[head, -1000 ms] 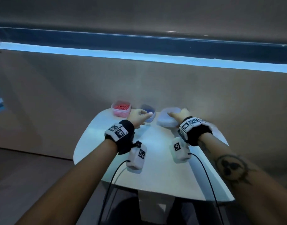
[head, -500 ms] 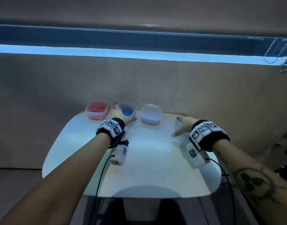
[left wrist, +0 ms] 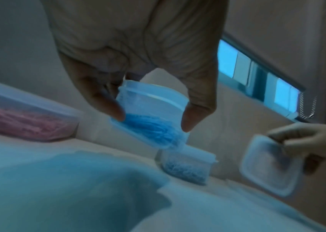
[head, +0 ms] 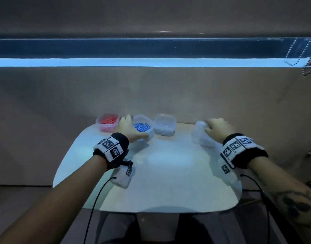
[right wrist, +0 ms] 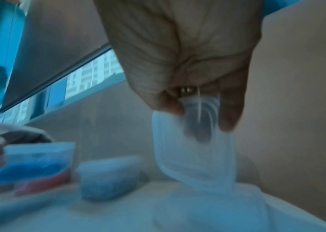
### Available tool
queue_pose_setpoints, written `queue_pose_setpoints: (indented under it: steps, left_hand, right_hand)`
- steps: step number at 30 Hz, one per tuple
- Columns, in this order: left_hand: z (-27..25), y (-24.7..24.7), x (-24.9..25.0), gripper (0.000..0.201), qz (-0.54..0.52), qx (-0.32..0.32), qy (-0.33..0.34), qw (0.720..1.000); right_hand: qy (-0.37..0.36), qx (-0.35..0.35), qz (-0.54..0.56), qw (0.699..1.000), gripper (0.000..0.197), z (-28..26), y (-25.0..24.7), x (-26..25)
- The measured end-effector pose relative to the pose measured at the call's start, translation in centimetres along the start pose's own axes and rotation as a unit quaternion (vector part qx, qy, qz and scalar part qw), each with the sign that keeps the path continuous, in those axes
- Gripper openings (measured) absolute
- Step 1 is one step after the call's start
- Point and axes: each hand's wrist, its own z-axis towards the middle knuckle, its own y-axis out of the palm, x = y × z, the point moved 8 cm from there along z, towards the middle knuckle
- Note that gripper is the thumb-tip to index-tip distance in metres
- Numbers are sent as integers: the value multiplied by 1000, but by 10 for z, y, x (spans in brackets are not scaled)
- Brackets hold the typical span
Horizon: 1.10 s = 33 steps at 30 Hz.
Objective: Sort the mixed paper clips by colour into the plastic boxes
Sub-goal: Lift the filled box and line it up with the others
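Centrally, the left hand (left wrist: 138, 51) forms a grip on the box of blue paper clips (left wrist: 152, 119): thumb on one side wall, fingers (left wrist: 106, 100) on the opposite wall, palm arched above the open rim. This box is tilted and raised off the tabletop (head: 168, 173), as the left wrist view shows. The left forearm reaches forward over the near-left part of the tabletop, wrist turned slightly inward. The right hand (right wrist: 185, 51) pinches a clear plastic lid (right wrist: 193, 150) by its upper edge, thumb on one face and fingers on the other; the lid hangs steeply, its lower edge close to the tabletop at the far right. Whether that edge touches the surface cannot be told. The right forearm comes in from the near right. Along the far edge stand the box of red paper clips (head: 108, 122), left of the held box, and the box of pale paper clips (head: 165, 124), between the two hands. Both wrists carry black bands with printed markers (head: 109, 147).
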Motion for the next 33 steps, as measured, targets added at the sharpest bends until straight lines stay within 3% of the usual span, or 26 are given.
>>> queue_pose_setpoints:
  steps: [2, 3, 5, 6, 8, 10, 14, 20, 24, 27, 29, 33]
  left_hand:
    - [-7, -6, 6, 71, -15, 9, 39, 999]
    - [-13, -8, 10, 73, -33, 9, 59, 998]
    - [-27, -10, 20, 74, -89, -6, 97, 991]
    - [-35, -8, 26, 72, -121, -28, 118, 985]
    - [-52, -7, 40, 75, -185, -80, 171, 964]
    - [-66, -10, 49, 79, -216, -108, 213, 947]
    - [-82, -21, 55, 71, -307, -133, 234, 913]
    - [-100, -17, 58, 81, -436, -206, 221, 847]
    - [-108, -9, 58, 81, -492, -229, 210, 814]
    - [-112, -5, 59, 81, -508, -232, 204, 804]
    - [-116, -8, 64, 78, -508, -241, 206, 801]
    - [-120, -9, 70, 91, -544, -287, 201, 763]
  right_hand:
    - [24, 90, 153, 984, 5, -3, -25, 3]
    - [16, 91, 281, 955, 5, -6, -32, -4]
    - [-26, 36, 487, 873, 8, -16, -41, -33]
    - [-48, -13, 515, 856, 6, -24, -44, -53]
    - [-109, -93, 491, 859, 12, -42, -45, -89]
    - [-158, -116, 469, 861, 19, -55, -46, -111]
    - [-198, -92, 472, 854, 20, -69, -51, -125]
    - [-268, -77, 390, 877, 19, -86, -63, -142]
    - [-261, -90, 370, 887, 27, -91, -62, -140]
    - [-190, -168, 393, 884, 40, -91, -46, -132]
    - [-155, -197, 425, 870, 32, -94, -42, -128]
    - [-156, -158, 517, 827, 25, -94, -45, -127]
